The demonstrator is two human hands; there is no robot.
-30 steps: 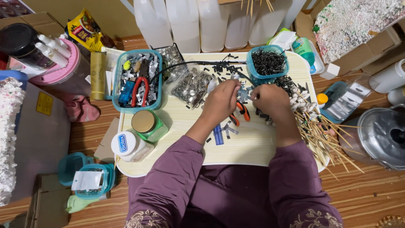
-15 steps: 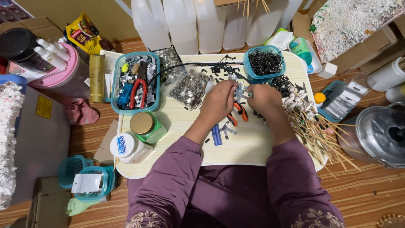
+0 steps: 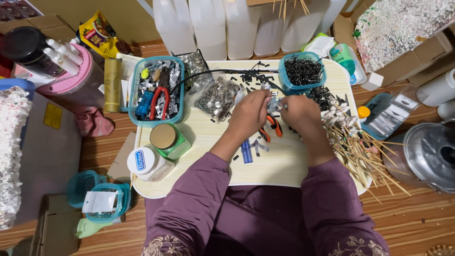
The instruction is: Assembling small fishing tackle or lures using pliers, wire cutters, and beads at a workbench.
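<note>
Both hands meet over the middle of a cream lap table (image 3: 284, 166). My left hand (image 3: 249, 114) and my right hand (image 3: 301, 111) pinch a small silvery piece (image 3: 273, 103) between their fingertips. Orange-handled pliers (image 3: 271, 128) lie on the table just below the hands, with a few silver and blue strips (image 3: 251, 148) beside them. A heap of silvery pieces in a clear bag (image 3: 217, 97) sits left of my left hand. A black cable (image 3: 213, 72) curves across the back of the table.
A teal tub of tools and foil scraps (image 3: 156, 90) is at the left, a teal tub of black bits (image 3: 303, 71) at the back right. A green jar (image 3: 168, 138) and white jar (image 3: 144, 163) stand front left. Wooden skewers (image 3: 355, 147) fan off the right edge.
Both hands stay together at the table's middle; only the fingers have shifted a little around the small silvery piece.
</note>
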